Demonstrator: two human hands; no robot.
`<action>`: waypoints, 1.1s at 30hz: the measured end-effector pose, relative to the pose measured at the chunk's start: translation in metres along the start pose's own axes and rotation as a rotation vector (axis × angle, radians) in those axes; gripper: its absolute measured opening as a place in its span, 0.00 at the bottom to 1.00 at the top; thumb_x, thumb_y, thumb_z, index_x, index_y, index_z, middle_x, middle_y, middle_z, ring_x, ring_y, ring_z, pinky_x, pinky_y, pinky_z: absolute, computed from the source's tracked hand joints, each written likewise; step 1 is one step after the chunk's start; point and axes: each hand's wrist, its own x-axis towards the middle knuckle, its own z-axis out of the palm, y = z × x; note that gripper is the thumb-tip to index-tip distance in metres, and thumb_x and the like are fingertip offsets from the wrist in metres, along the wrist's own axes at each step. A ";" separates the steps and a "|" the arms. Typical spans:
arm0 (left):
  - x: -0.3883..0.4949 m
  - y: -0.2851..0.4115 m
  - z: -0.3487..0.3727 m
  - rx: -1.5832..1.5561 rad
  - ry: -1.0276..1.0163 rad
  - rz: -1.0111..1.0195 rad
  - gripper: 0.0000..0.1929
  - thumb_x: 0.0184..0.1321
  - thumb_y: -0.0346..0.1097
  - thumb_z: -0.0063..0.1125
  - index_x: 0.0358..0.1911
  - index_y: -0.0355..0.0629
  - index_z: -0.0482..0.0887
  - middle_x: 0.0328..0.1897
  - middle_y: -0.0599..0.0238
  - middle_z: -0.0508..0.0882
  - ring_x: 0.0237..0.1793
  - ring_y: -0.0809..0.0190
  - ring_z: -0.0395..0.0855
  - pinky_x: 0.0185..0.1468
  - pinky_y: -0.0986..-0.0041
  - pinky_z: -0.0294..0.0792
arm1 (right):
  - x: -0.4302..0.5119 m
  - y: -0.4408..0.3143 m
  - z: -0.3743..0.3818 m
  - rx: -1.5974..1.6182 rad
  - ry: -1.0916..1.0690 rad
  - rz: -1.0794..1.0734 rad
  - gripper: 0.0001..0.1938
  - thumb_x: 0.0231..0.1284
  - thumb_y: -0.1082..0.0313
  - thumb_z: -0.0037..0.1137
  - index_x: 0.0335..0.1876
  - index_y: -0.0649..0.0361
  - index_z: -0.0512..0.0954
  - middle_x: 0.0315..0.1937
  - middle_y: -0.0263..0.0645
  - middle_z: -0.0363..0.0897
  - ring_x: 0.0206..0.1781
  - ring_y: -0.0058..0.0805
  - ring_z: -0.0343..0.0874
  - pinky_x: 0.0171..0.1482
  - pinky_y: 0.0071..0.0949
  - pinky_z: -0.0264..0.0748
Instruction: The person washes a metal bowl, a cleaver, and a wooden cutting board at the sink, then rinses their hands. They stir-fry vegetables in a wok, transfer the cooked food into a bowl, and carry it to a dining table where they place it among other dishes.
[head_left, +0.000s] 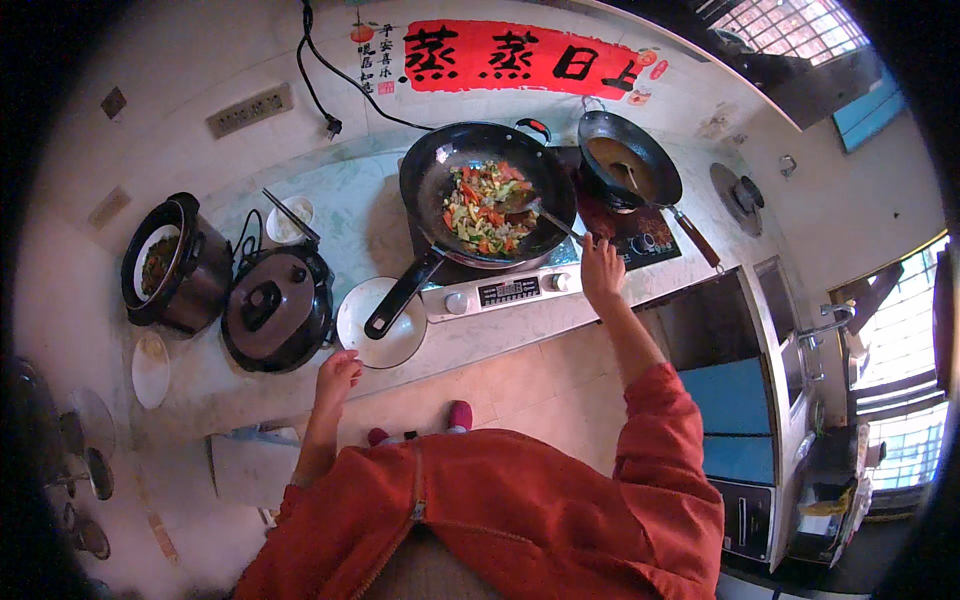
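Observation:
My right hand (602, 266) grips the handle of a metal spatula (559, 223). The spatula's head rests among chopped red, green and pale food (480, 206) in a large black wok (427, 169). That wok sits on an induction cooker (510, 289) with two knobs and a small display. Its black handle (405, 296) reaches out over a white plate (356, 322). My left hand (339, 379) hangs at the counter's front edge beside the plate, fingers loosely curled with nothing seen in them; how far apart they are is hard to make out.
A smaller wok (664, 169) holding brown liquid stands to the right on a second cooktop (656, 240), its wooden handle (697, 240) jutting forward. At left are an open rice cooker (202, 277), its lid (277, 322) and a white bowl (289, 225) with chopsticks (289, 214). A glass lid (731, 199) lies far right.

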 end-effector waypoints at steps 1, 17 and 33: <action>-0.007 0.000 0.001 0.018 0.005 0.015 0.11 0.51 0.31 0.51 0.40 0.41 0.76 0.30 0.69 0.78 0.26 0.72 0.74 0.28 0.83 0.64 | 0.005 0.003 -0.007 -0.007 0.007 -0.033 0.17 0.51 0.64 0.45 0.48 0.55 0.67 0.33 0.41 0.69 0.36 0.35 0.74 0.36 0.34 0.72; -0.016 0.071 0.067 -0.193 -0.285 -0.045 0.26 0.57 0.60 0.36 0.38 0.43 0.76 0.35 0.65 0.80 0.39 0.66 0.74 0.51 0.69 0.56 | 0.072 -0.044 -0.164 -0.272 -0.127 -0.645 0.06 0.40 0.67 0.51 0.20 0.59 0.78 0.19 0.40 0.77 0.26 0.33 0.79 0.27 0.33 0.75; -0.020 0.062 0.072 -0.087 -0.195 0.212 0.18 0.60 0.47 0.44 0.28 0.37 0.79 0.25 0.69 0.79 0.28 0.70 0.72 0.39 0.79 0.61 | 0.103 -0.031 -0.166 -0.500 -0.168 -0.824 0.05 0.39 0.67 0.52 0.23 0.55 0.80 0.25 0.36 0.79 0.30 0.31 0.79 0.29 0.31 0.74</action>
